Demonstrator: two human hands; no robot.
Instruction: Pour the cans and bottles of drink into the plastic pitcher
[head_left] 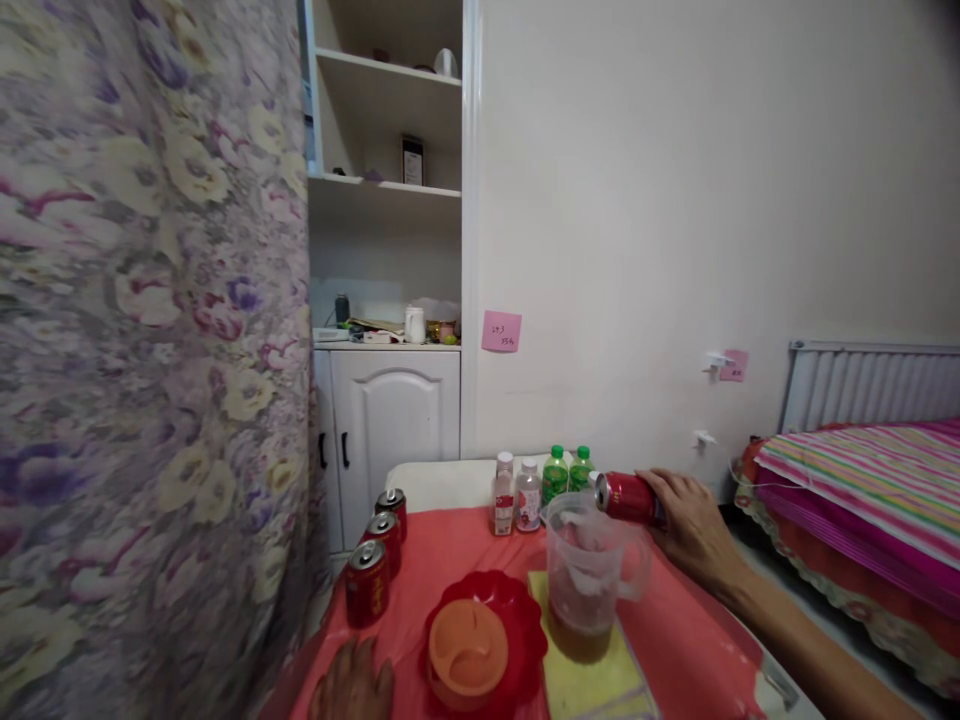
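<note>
1. Head view: right fingers clamped around a tilted red can.
2. Clear pitcher: below and left of the right fingers; contains brown liquid.
3. Left fingers: empty, partly spread at the desk; orange bowl just right.

On the tablecloth, three drink cans stand in a row at the left edge, one behind another. The left hand rests before the nearest can. To its right, a bowl sits in a plate. Right of the plate, a pitcher stands on a mat. The right hand holds another can tilted at the pitcher's rim. Behind plate and pitcher, four bottles stand side by side. Curtain at left; cabinet behind, left of centre; bed at right.
</note>
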